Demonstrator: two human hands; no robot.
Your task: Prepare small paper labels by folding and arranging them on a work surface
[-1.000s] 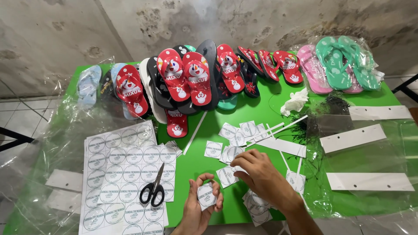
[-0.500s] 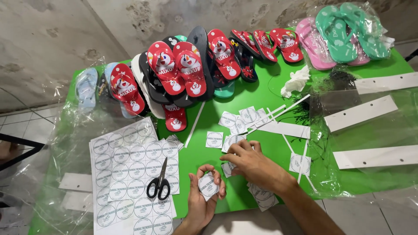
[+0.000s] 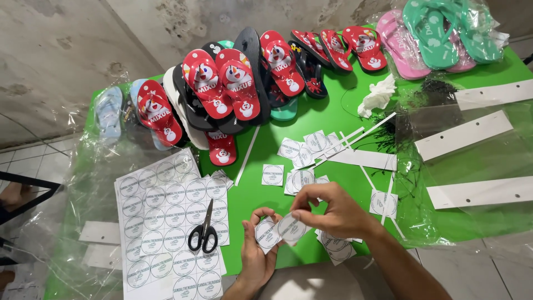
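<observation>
While the left hand pinches a square label, the right hand's fingertips grip a round sticker just right of it.

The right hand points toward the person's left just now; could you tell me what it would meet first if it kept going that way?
Most likely the round sticker pinched at the right hand fingertips, then the left hand with its cut label; depth is unclear.

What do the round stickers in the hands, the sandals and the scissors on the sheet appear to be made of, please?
Round stickers: apparently glossy paper or thin film, bending between the left hand and right hand.
Sandals: likely foam rubber with matte printed soles and rubbery straps.
Scissors: grey metal blades, black handles that look plastic, lying on the sticker sheet.
</observation>
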